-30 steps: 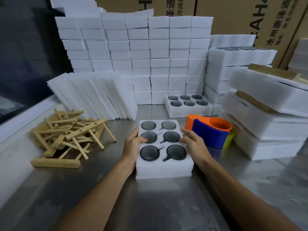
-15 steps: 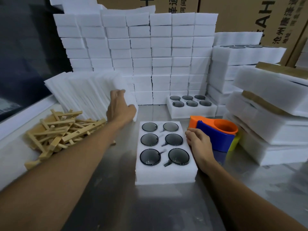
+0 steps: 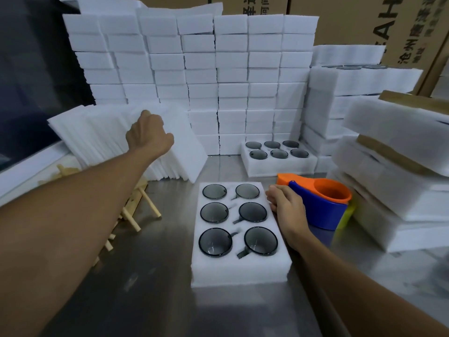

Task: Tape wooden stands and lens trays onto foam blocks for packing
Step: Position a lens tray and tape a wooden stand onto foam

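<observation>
At the far left, a loose heap of wooden stands (image 3: 136, 205) lies on the metal table (image 3: 150, 300), partly hidden behind the person's forearm, and none of them looks taped to anything yet. Just behind the heap, the left hand (image 3: 149, 136) reaches into a leaning row of thin foam sheets (image 3: 102, 135); its fingers curl over the top edge of the sheets, though whether they actually pinch one cannot be told from this angle. In the middle, a lens tray (image 3: 239, 271) of white foam sits flat on the table with six dark lenses seated in its pockets and no cover or tape showing on it, so this unit appears to be only at the start of packing. The right hand (image 3: 288, 205) rests against the tray's right edge with fingers loosely bent, steadying it without gripping. Just beside that hand stands the orange and blue tape dispenser (image 3: 323, 203), untouched. A second filled tray (image 3: 279, 164) waits behind, and at the far right a pile of finished bundles (image 3: 398, 171), bound with brown tape, suggests several units are already done while many remain.
</observation>
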A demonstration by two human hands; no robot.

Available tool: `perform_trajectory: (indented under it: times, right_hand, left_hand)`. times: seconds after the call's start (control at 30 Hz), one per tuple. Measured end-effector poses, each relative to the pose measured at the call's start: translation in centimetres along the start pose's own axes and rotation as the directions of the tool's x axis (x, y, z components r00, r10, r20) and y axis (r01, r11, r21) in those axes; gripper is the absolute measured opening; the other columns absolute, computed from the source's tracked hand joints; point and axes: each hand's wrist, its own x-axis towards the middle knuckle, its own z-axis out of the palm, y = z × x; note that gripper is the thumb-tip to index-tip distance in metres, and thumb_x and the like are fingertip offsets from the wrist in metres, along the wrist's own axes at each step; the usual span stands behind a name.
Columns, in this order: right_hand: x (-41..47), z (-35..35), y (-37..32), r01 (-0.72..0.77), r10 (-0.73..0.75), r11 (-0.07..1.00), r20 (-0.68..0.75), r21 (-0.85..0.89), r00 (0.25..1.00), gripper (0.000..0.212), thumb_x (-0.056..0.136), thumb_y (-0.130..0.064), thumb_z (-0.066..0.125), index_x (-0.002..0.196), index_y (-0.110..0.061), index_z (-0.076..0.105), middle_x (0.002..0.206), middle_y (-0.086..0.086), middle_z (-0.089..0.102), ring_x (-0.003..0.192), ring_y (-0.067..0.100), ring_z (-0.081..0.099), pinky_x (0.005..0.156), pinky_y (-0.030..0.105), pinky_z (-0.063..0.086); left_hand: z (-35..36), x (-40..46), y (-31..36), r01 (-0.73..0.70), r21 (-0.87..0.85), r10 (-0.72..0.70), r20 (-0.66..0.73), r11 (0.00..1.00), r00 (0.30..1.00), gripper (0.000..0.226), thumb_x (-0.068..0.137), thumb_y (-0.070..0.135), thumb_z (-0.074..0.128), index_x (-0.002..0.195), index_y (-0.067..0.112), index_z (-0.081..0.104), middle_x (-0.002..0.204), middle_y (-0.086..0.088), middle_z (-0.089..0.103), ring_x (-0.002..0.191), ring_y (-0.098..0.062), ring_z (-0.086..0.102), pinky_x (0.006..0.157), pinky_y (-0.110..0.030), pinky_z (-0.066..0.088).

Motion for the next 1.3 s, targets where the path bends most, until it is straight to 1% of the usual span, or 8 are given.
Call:
perform_trajectory:
  times: [0.13,0.23,0.37,0.67,0.77,0.97,1.17,1.3]
  right_hand:
    - [0.2,0.1,0.2,-0.005,0.005,1.000,0.005,0.025,1.000,0.017,0.098,-0.029,0.057,0.105,-0.019,0.070,0.099,0.003,0.074,0.095,0.021,0.071,0.088,0.040,0.058]
    - [0.2,0.1,0.4,-0.005,0.004,1.000,0.021,0.030,1.000,0.018,0.097,-0.031,0.057,0.103,-0.020,0.070,0.098,0.004,0.075,0.096,0.021,0.071,0.090,0.045,0.058]
    - [0.0,0.0,0.3,-0.006,0.004,0.999,0.044,0.035,0.999,0.024,0.087,-0.040,0.058,0.099,-0.023,0.071,0.096,0.003,0.075,0.092,0.021,0.073,0.089,0.050,0.057]
    - [-1.4,-0.3,-0.1,-0.004,0.002,0.998,0.036,0.064,0.999,0.022,0.091,-0.035,0.058,0.101,-0.020,0.070,0.100,0.004,0.075,0.100,0.023,0.071,0.093,0.052,0.055]
    - [-1.7,-0.4,-0.3,-0.015,0.012,0.998,0.054,0.063,0.998,0.021,0.089,-0.038,0.059,0.099,-0.024,0.070,0.097,0.001,0.075,0.098,0.022,0.071,0.094,0.051,0.055]
    - [-2.4,-1.1,-2.2,0.095,-0.092,0.995,0.087,-0.027,0.992,0.020,0.097,-0.030,0.061,0.116,-0.025,0.063,0.110,-0.003,0.070,0.107,0.018,0.066,0.095,0.042,0.053]
    - [-3.7,-2.2,-8.5,0.274,-0.275,0.961,0.072,0.034,0.959,0.031,0.097,-0.039,0.062,0.126,-0.035,0.053,0.126,-0.011,0.060,0.117,0.001,0.056,0.095,0.024,0.043]
    - [-4.4,-2.6,-11.5,0.180,-0.191,0.981,0.205,0.071,0.960,0.044,0.088,-0.051,0.067,0.126,-0.033,0.055,0.116,-0.009,0.068,0.098,0.004,0.069,0.081,0.027,0.053]
  left_hand:
    - [-0.3,0.2,0.6,0.085,-0.200,-0.110,-0.117,0.976,0.987,0.013,0.089,0.013,0.067,0.098,0.003,0.065,0.108,-0.014,0.064,0.092,-0.034,0.061,0.070,-0.037,0.046]
    - [-0.5,-0.5,1.1,0.139,-0.363,-0.182,-0.087,0.921,0.979,0.024,0.086,0.006,0.062,0.109,0.007,0.054,0.108,-0.011,0.059,0.087,-0.027,0.055,0.070,-0.036,0.045]
    - [-0.9,-2.1,1.5,0.159,-0.494,-0.180,0.004,0.855,0.984,0.038,0.089,0.012,0.061,0.126,0.009,0.054,0.124,-0.010,0.057,0.102,-0.024,0.056,0.083,-0.033,0.049]
    - [-3.1,-6.4,2.5,-0.139,-0.553,0.023,-0.211,0.821,0.977,0.012,0.093,0.015,0.054,0.102,0.011,0.061,0.106,-0.002,0.050,0.087,-0.027,0.059,0.078,-0.033,0.047]
    - [-4.3,-7.4,2.9,-0.226,-0.596,0.067,-0.278,0.770,0.958,0.010,0.095,0.016,0.051,0.101,0.013,0.059,0.098,-0.005,0.061,0.085,-0.026,0.059,0.076,-0.039,0.051]
    - [-6.4,-8.8,4.2,-0.306,-0.657,0.091,-0.341,0.689,0.936,0.018,0.100,0.014,0.047,0.112,0.011,0.060,0.094,0.005,0.058,0.075,-0.013,0.050,0.071,-0.028,0.043]
    - [-7.9,-9.3,6.0,-0.207,-0.760,0.010,-0.256,0.616,0.967,0.024,0.102,0.011,0.044,0.121,0.013,0.058,0.088,0.012,0.053,0.071,0.004,0.049,0.065,-0.017,0.039]
    - [-7.5,-10.0,7.0,-0.072,-0.852,-0.036,-0.106,0.519,0.994,0.023,0.103,0.016,0.044,0.119,0.017,0.061,0.090,0.012,0.054,0.081,-0.010,0.051,0.069,-0.021,0.043]
